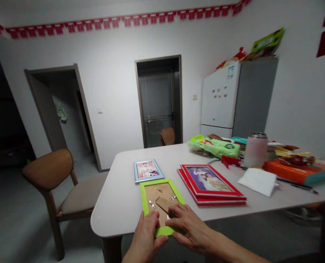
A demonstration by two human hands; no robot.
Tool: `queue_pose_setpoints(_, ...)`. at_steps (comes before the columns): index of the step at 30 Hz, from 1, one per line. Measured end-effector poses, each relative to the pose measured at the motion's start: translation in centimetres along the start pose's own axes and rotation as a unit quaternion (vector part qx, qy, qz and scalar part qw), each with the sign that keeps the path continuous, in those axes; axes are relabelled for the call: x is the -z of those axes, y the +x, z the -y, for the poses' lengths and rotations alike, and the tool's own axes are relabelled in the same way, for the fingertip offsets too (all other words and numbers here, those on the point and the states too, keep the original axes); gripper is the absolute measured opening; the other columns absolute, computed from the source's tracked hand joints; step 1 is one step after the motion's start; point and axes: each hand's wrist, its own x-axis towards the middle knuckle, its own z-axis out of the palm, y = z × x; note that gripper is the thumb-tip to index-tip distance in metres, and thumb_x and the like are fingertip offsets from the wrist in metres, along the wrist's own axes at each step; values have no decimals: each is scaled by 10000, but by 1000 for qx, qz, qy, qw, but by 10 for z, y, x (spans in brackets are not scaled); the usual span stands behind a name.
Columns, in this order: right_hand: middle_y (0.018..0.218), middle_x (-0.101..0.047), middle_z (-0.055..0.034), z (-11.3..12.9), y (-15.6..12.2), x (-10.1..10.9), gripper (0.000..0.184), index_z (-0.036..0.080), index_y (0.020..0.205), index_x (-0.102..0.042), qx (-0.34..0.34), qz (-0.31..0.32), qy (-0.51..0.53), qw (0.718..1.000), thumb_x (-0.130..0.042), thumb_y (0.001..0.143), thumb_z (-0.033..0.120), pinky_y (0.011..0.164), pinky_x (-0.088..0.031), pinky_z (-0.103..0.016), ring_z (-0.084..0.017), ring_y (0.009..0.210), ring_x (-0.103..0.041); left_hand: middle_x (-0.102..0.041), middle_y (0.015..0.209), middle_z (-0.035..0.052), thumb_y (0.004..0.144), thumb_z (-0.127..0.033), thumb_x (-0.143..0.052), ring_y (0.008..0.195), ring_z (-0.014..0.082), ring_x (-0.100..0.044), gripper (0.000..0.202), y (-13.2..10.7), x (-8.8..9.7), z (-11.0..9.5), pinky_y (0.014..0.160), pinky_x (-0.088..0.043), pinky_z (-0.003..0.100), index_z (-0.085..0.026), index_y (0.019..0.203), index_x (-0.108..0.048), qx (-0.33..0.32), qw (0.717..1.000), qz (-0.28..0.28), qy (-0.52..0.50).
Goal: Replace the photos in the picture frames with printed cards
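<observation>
Green frame [159, 213] lies back-up at the table's [124, 212] near edge; left hand [148, 231] part-curled on its near-left corner, right hand [188, 223] bent-fingered on its near-right side. Cannot tell whether either pinches anything. Blue frame [148, 170] just beyond it, red frames [211, 179] to its right.
</observation>
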Motion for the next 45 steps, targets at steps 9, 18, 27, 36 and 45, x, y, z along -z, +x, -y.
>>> queue_pose_setpoints(9, 915, -508, -58, -6, 35, -15, 271, 209, 961, -574, -73, -46, 25, 996, -381, 770, 217, 740, -319, -286, -166, 847, -427, -579, 985, 69, 587, -221, -647, 1015, 228, -475, 477, -2, 7, -4, 977, -172, 490, -175, 1035, -492, -2, 999, -13, -49)
queue_pose_setpoints(18, 865, -531, -69, -2, 71, -27, 203, 196, 832, -598, -29, 33, -80, 996, -424, 775, 283, 703, -267, -318, -199, 841, -398, -569, 1000, 58, 582, -265, -654, 979, 221, -482, 491, -4, 11, -3, 972, -166, 470, -192, 1035, -480, -10, 998, -1, -60)
queue_pose_setpoints(27, 841, -553, -68, -8, 72, -34, 257, 174, 862, -607, -89, -9, -17, 996, -368, 796, 243, 705, -303, -247, -167, 839, -456, -567, 985, 66, 533, -186, -668, 959, 218, -487, 560, -7, 15, -6, 951, -226, 439, -171, 1056, -469, 0, 999, 27, -35)
queue_pose_setpoints(36, 763, -628, -83, -60, 95, -36, 198, 161, 691, -647, -277, -85, -1, 957, -451, 692, 187, 629, -337, -229, -168, 734, -544, -587, 928, 82, 534, -171, -661, 968, 224, -502, 579, -9, 7, 0, 970, -205, 468, -134, 1077, -462, -9, 999, 21, -28)
queue_pose_setpoints(45, 752, -645, -16, -74, 98, -41, 187, 168, 802, -610, -267, -119, 58, 955, -490, 659, 177, 617, -374, -183, -117, 683, -559, -598, 918, 87, 537, -178, -652, 1032, 245, -470, 556, -16, 9, 0, 964, -205, 503, -162, 1064, -477, -3, 999, 23, -24)
